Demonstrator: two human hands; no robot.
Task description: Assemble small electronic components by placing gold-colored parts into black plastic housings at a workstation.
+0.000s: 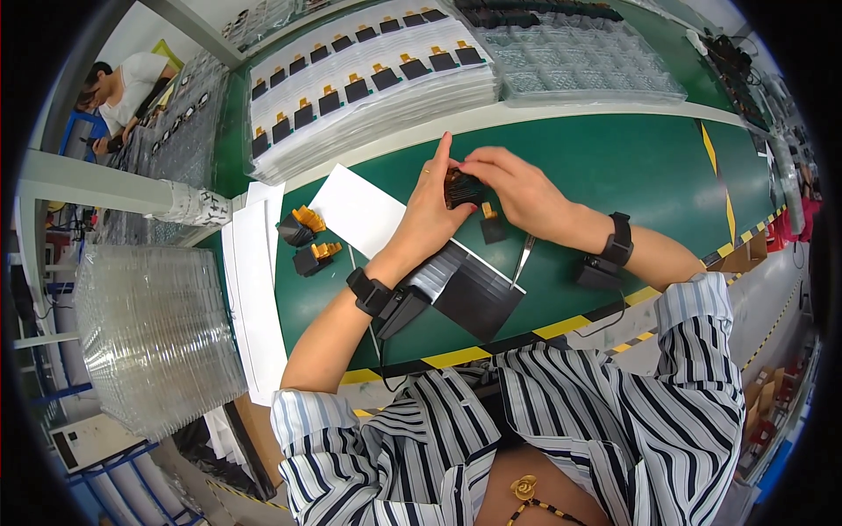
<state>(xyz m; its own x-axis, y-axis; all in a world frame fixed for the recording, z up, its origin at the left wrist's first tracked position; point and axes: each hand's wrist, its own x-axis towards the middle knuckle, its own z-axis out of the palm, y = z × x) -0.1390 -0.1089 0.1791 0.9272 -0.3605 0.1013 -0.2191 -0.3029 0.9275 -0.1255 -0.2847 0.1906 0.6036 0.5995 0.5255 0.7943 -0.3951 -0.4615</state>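
Note:
My left hand (425, 210) is closed around a stack of small dark panels (461, 188), its thumb along the near side and a finger pointing up. My right hand (517, 188) has thumb and fingertips pinched together at the stack's far edge; what lies between them is too small to make out. A single black panel with an orange flex tab (494, 230) rests just below the hands on the green mat. Metal tweezers (524, 261) lie near my right wrist. Beside my left forearm are two bundles of similar panels, a farther one (298, 228) and a nearer one (314, 259).
A white sheet (355, 210) and black film sheets (482, 298) lie on the green mat (614, 167). Behind stand stacked trays with panels (368, 79) and clear plastic trays (588, 61). Clear trays (158, 333) pile up at left. A person (132, 96) works far left.

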